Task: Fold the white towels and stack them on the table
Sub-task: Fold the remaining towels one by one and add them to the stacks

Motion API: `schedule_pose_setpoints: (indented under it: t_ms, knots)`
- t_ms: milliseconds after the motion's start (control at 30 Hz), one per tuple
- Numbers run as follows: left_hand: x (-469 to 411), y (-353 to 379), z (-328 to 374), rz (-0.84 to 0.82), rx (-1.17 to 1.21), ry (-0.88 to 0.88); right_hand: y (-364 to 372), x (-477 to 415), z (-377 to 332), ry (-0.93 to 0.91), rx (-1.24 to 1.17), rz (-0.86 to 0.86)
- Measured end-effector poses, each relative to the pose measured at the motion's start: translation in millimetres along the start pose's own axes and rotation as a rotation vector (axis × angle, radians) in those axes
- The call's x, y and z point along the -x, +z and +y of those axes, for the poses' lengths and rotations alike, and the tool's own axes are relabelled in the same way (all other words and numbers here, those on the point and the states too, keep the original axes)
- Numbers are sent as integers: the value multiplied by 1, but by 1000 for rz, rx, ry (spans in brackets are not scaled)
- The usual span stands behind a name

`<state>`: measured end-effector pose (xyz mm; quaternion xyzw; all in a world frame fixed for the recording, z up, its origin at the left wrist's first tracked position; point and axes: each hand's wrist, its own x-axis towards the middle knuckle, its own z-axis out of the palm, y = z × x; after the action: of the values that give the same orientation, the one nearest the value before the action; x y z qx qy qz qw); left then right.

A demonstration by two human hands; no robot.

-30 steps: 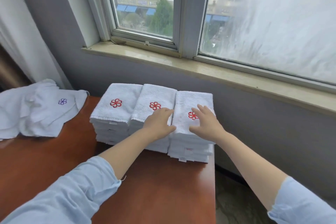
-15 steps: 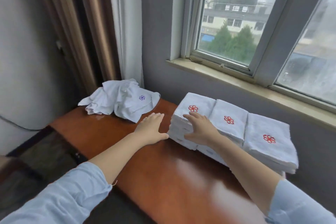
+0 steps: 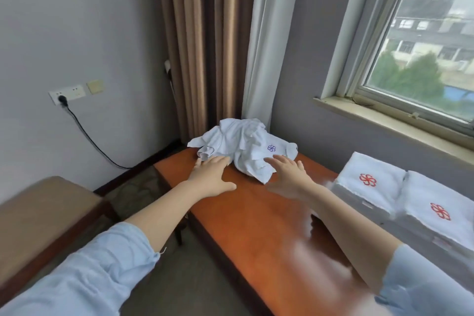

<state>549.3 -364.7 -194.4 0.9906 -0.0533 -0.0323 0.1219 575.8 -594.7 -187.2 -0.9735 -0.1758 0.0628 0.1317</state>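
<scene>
**Reaching for the crumpled towel heap (image 3: 243,146)**

It sits at the table's (image 3: 256,226) far end, dead ahead of both hands, sprawled crosswise. The left hand (image 3: 210,177) and right hand (image 3: 287,174) are flat with fingers spread, holding nothing. The left fingertips look closest, maybe touching. No idea how many towels are bunched in there. The folded stacks (image 3: 369,179) get cut off on the right.

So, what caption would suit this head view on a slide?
Left hand and right hand reach over the wooden table toward a crumpled white towel; folded stacks sit alongside.
</scene>
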Motion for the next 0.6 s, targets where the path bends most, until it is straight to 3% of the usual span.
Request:
schedule_pose_setpoints:
  t_ms: [600]
  knots:
    - [-217, -15, -96, -96, -5, 22, -1, -235, 29, 66, -73, 22]
